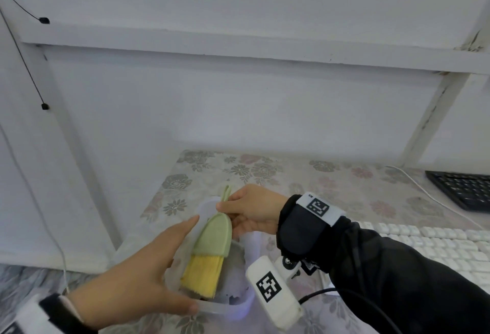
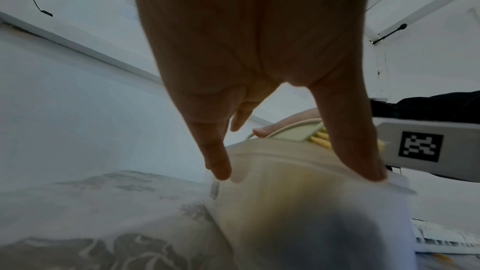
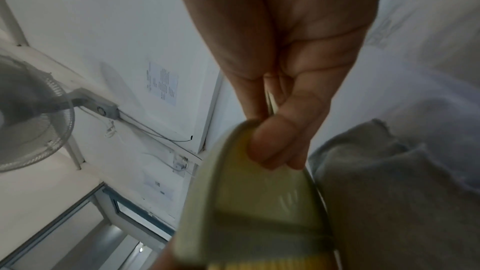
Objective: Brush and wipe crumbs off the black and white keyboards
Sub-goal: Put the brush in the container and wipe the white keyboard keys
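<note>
A brush [image 1: 212, 238] with a green handle and yellow bristles hangs tilted over a translucent plastic container [image 1: 225, 307] on the flowered table. My right hand [image 1: 225, 205] pinches the brush at its narrow top by the loop; the right wrist view shows thumb and fingers [image 3: 270, 130] clamped on the green handle [image 3: 259, 202]. My left hand [image 1: 172, 262] rests against the container's left side, with straight fingers [image 2: 218, 167] touching its rim [image 2: 298, 155]. The white keyboard [image 1: 429, 243] lies to the right. The black keyboard [image 1: 461, 188] sits at the far right edge.
A grey cloth [image 1: 236, 256] lies inside the container under the brush. A white cable [image 1: 424, 190] runs between the two keyboards. White shelf frame posts [image 1: 79, 148] and the wall stand close behind and to the left of the table.
</note>
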